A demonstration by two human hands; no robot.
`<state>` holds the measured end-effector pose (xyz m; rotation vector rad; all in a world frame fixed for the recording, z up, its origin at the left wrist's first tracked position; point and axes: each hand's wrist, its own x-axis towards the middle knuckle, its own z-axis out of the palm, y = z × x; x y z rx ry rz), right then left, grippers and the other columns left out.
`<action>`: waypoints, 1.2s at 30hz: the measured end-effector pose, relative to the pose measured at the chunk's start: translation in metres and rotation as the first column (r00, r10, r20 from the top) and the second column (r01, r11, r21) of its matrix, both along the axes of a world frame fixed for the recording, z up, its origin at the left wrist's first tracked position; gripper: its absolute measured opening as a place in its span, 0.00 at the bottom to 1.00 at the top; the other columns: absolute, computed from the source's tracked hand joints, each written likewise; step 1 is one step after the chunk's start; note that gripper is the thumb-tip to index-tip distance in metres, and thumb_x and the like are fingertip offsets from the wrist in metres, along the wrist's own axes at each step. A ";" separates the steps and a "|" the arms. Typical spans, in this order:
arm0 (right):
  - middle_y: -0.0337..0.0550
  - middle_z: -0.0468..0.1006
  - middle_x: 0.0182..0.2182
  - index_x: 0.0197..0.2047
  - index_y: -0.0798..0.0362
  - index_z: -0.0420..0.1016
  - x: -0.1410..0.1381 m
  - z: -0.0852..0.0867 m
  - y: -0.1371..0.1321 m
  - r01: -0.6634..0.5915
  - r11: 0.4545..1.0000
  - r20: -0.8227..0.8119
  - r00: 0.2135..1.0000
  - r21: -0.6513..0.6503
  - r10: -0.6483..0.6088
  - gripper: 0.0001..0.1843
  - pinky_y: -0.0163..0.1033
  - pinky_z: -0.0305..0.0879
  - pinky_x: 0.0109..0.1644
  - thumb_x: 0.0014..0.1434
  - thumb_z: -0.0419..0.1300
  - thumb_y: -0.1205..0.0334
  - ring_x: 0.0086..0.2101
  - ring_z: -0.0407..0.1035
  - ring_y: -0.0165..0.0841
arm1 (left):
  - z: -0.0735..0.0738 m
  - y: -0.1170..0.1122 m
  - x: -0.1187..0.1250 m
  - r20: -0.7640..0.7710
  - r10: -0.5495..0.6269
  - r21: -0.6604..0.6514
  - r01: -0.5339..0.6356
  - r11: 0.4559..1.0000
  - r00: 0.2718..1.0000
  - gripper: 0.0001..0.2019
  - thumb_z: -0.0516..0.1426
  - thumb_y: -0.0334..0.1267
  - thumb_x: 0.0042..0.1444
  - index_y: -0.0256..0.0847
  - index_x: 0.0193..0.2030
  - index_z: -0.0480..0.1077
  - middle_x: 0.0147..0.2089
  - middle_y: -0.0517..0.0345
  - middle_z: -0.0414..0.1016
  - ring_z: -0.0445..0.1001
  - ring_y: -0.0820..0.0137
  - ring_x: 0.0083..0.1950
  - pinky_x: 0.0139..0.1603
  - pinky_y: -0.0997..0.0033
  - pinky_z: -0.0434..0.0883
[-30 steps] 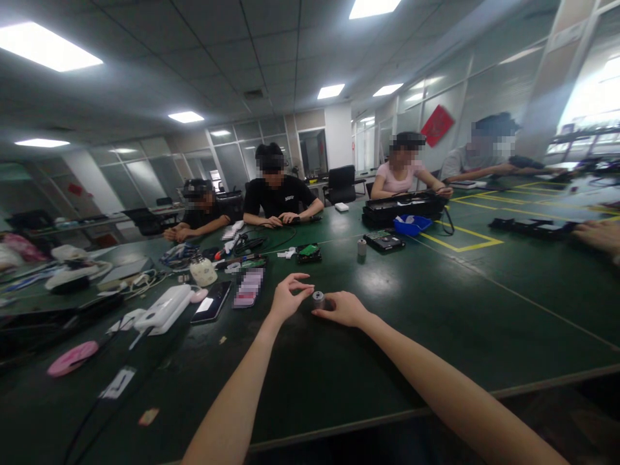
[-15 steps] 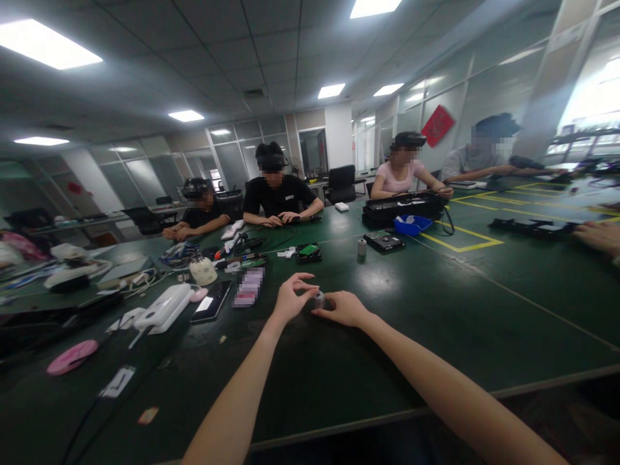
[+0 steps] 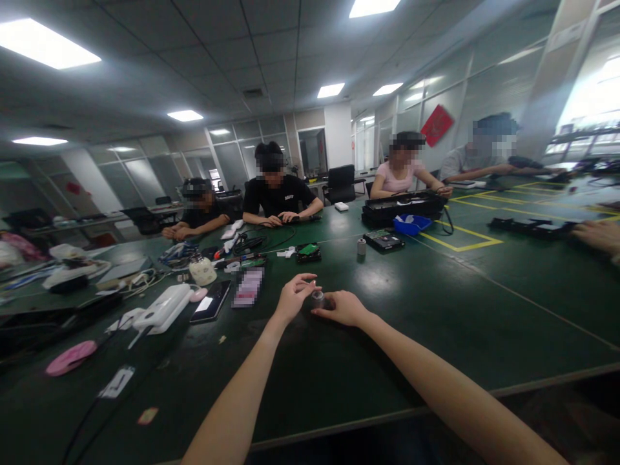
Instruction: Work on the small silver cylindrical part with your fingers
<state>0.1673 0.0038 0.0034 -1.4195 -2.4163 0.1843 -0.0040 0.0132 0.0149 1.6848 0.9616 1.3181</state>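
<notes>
On the green table a small grey metal-looking cylinder (image 3: 318, 299) stands upright between my hands. My right hand (image 3: 343, 308) curls around its right side, thumb in front and fingers behind, steadying it. Just above the cylinder's top, my left hand (image 3: 294, 296) has thumb and fingertips drawn together in a pinch. Whatever lies between those fingertips is too small to make out. Farther off stands a second grey cylinder (image 3: 361, 246), beside a hard drive (image 3: 385, 241).
To the left lie a dark phone (image 3: 211, 301), a white power strip (image 3: 166, 308), a cream jar (image 3: 202, 270) and cables. A green circuit board (image 3: 309, 252) is ahead, a blue tray (image 3: 411, 224) beyond. Several people sit around the table; a co-worker's hand (image 3: 598, 234) shows at right.
My left fingertips have risen slightly from the cylinder's top, so its rim shows more clearly. My right hand stays in place around the cylinder.
</notes>
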 end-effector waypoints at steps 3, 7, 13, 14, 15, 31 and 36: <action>0.42 0.78 0.26 0.34 0.50 0.75 0.000 0.001 0.000 0.001 1.000 0.006 1.000 -0.002 -0.001 0.29 0.34 0.50 0.26 0.55 0.51 0.33 0.27 0.71 0.35 | 0.001 -0.001 0.001 -0.022 0.013 -0.007 -0.013 1.000 1.000 0.14 0.60 0.42 0.53 0.37 0.43 0.72 0.33 0.49 0.82 0.80 0.61 0.40 0.47 0.62 0.70; 0.42 0.78 0.27 0.34 0.50 0.75 0.000 0.001 -0.001 0.006 1.000 0.014 1.000 0.005 -0.006 0.29 0.34 0.50 0.26 0.55 0.51 0.33 0.28 0.72 0.35 | 0.001 -0.001 0.001 -0.019 0.056 0.009 -0.056 0.998 0.998 0.12 0.60 0.42 0.53 0.38 0.41 0.73 0.29 0.53 0.81 0.81 0.61 0.37 0.45 0.65 0.70; 0.42 0.78 0.27 0.33 0.51 0.75 0.001 0.001 -0.001 0.003 1.000 0.009 1.000 0.007 -0.003 0.29 0.34 0.50 0.25 0.55 0.51 0.33 0.27 0.71 0.34 | 0.003 -0.002 -0.001 -0.043 0.139 0.045 -0.137 0.990 0.989 0.10 0.60 0.42 0.53 0.38 0.39 0.73 0.23 0.58 0.79 0.81 0.62 0.32 0.38 0.69 0.69; 0.42 0.78 0.27 0.33 0.51 0.75 0.001 0.001 -0.001 0.002 1.000 0.006 1.000 0.004 -0.002 0.29 0.34 0.50 0.26 0.55 0.51 0.33 0.28 0.71 0.34 | 0.003 -0.002 -0.001 -0.047 0.147 0.051 -0.144 0.988 0.988 0.10 0.60 0.42 0.53 0.38 0.39 0.73 0.23 0.58 0.79 0.80 0.62 0.32 0.37 0.69 0.69; 0.42 0.78 0.27 0.33 0.51 0.75 0.001 0.001 -0.001 0.003 1.000 0.005 1.000 0.000 -0.003 0.28 0.34 0.50 0.26 0.55 0.51 0.33 0.28 0.71 0.34 | 0.003 -0.002 -0.001 -0.047 0.150 0.055 -0.147 0.988 0.988 0.11 0.60 0.42 0.53 0.38 0.39 0.73 0.23 0.58 0.79 0.80 0.62 0.31 0.37 0.69 0.69; 0.41 0.78 0.25 0.36 0.49 0.76 0.000 -0.002 0.002 0.003 1.000 0.009 1.000 -0.018 -0.003 0.29 0.34 0.51 0.26 0.55 0.50 0.32 0.27 0.71 0.35 | 0.000 -0.002 0.005 0.038 -0.043 0.004 0.043 0.999 0.998 0.16 0.58 0.45 0.56 0.37 0.45 0.71 0.37 0.48 0.82 0.79 0.61 0.43 0.48 0.63 0.70; 0.41 0.78 0.24 0.34 0.50 0.76 0.000 -0.002 0.001 0.017 1.000 0.008 1.000 -0.017 -0.017 0.28 0.34 0.50 0.26 0.55 0.51 0.33 0.27 0.72 0.35 | 0.000 -0.002 0.006 0.006 -0.008 -0.006 0.008 1.000 1.000 0.16 0.57 0.48 0.56 0.37 0.43 0.71 0.33 0.49 0.82 0.79 0.62 0.39 0.46 0.63 0.70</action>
